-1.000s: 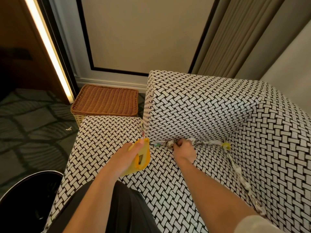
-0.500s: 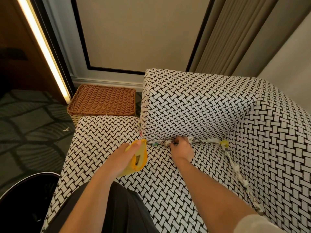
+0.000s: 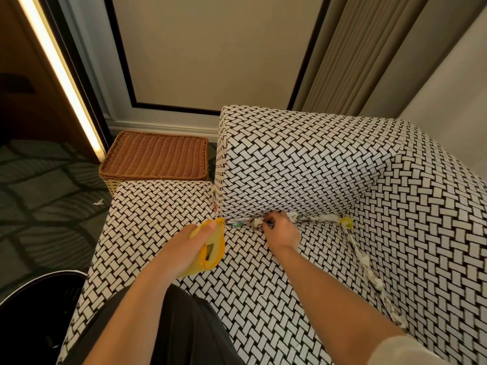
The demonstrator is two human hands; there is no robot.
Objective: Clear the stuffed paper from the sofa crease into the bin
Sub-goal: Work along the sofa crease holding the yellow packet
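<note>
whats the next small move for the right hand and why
Probably draw the right hand back, pulling the paper it pinches out of the crease; more paper lines it. The left hand grips a yellow cloth, and the bin stands to the left.

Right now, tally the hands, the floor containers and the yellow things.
Hands: 2 (left hand; right hand, fingers pinching crumpled white paper)
Floor containers: 2 (brown wicker basket; round black bin)
Yellow things: 2 (flat yellow packet, gripped by left hand; yellow paper wad)
Total: 6
</note>
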